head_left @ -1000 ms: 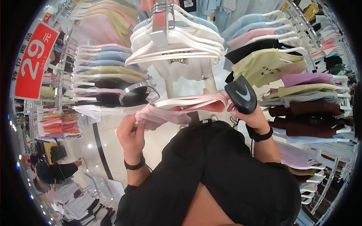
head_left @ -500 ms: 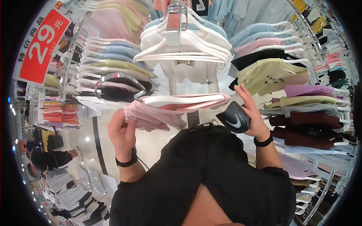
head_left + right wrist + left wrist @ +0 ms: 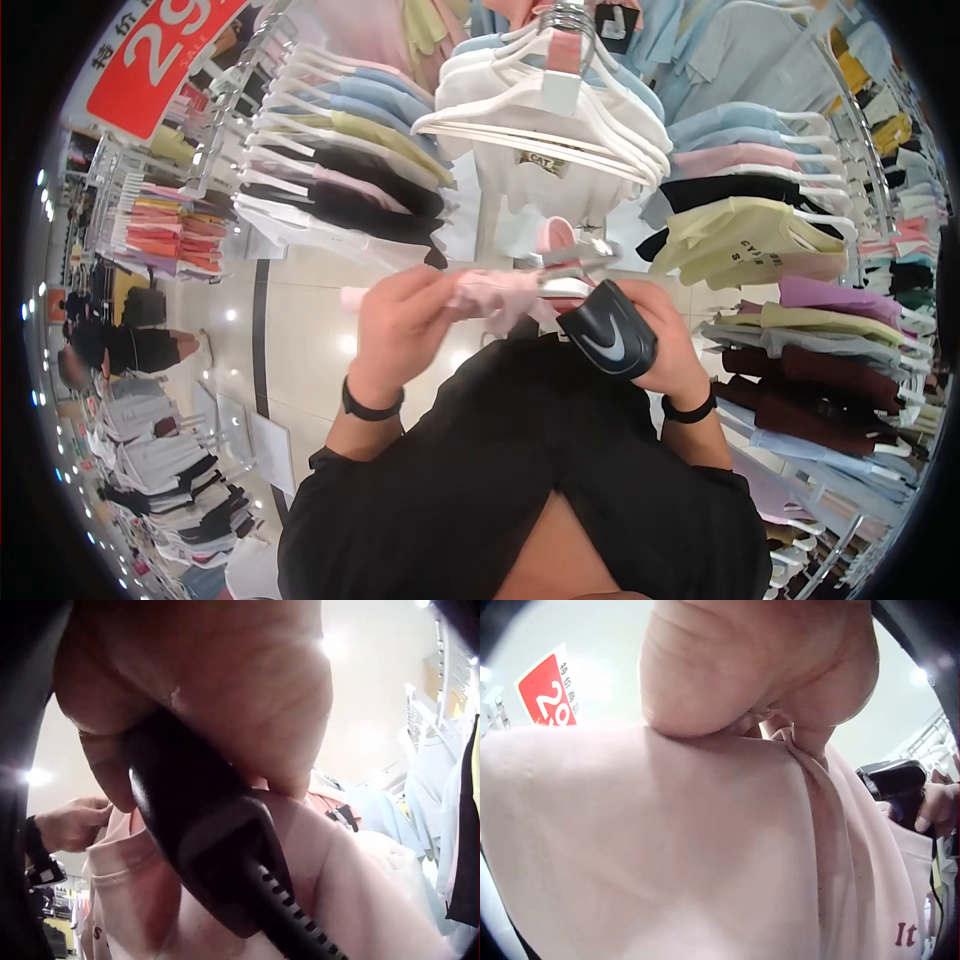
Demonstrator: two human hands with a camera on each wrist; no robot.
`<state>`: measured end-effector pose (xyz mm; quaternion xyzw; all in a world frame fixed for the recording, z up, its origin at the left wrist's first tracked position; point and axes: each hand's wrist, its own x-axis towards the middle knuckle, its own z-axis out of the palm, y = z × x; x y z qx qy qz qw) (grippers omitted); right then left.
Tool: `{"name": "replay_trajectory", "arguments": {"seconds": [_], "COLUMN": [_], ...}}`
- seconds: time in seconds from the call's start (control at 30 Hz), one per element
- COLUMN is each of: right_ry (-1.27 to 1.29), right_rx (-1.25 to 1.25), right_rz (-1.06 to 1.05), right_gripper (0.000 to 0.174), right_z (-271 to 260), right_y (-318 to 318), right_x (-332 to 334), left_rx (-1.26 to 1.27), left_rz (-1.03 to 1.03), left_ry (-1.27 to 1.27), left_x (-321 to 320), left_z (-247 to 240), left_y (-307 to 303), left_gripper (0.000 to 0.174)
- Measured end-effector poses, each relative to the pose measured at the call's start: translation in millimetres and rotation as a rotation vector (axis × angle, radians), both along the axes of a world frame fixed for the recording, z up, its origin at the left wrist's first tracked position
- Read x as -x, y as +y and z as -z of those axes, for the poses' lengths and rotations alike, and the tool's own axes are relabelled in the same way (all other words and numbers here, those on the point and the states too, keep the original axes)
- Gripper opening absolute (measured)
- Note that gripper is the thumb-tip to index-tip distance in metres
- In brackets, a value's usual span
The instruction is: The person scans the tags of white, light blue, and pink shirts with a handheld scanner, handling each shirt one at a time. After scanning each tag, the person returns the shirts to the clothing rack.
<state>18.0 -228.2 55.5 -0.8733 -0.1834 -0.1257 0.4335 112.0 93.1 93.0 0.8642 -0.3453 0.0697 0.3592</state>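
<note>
A pink shirt (image 3: 490,292) on a white hanger spans the space between both hands at waist height. My left hand (image 3: 403,322) pinches its fabric between thumb and fingers; the left wrist view shows the pink cloth (image 3: 727,847) hanging below that hand (image 3: 761,667), with small dark red lettering. My right hand (image 3: 668,338) grips a black steamer or handheld device (image 3: 612,330), whose ridged cord shows in the right wrist view (image 3: 300,919). That hand is beside the shirt's other end; whether its fingers also touch the cloth is unclear.
White shirts on hangers (image 3: 540,130) hang from a central metal bar. Racks of folded-over hanging tops stand at left (image 3: 350,165) and right (image 3: 745,245). A red price sign (image 3: 160,60) is at upper left. A person (image 3: 140,347) is at far left.
My left hand has moved right and up, bunching the pink shirt, which has turned. My right hand has closed in on the shirt's end with the black device. The view has shifted left.
</note>
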Motion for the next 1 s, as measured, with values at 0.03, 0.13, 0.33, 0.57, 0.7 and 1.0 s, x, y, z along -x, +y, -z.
{"name": "replay_trajectory", "arguments": {"seconds": [0.03,0.13,0.33,0.57,0.7,1.0], "right_ry": [0.02,0.084,0.235,0.142,0.18,0.152], "right_rx": [-0.015,-0.097,-0.3,-0.142,-0.201,-0.094], "right_rz": [0.004,0.066,0.266,0.247,0.264,0.17], "right_gripper": [0.045,0.047,0.048,0.048,0.05,0.053], "right_z": [3,10,12,13,14,7], "right_y": [2,-4,-28,-24,-24,-26], "right_x": [-1,3,21,18,22,28], "left_rx": [0.02,0.068,0.052,0.0,0.002,0.053], "left_rz": [0.001,-0.026,-0.13,-0.019,0.018,0.007], "left_ry": [0.009,-0.001,0.021,-0.109,-0.117,-0.149], "left_x": [0,-5,-18,-20,-22,-20], "left_z": [2,15,30,28,38,56], "left_y": [-2,-1,38,3,-14,-18], "left_gripper": [0.041,0.044,0.037,0.05,0.03,0.02]}}
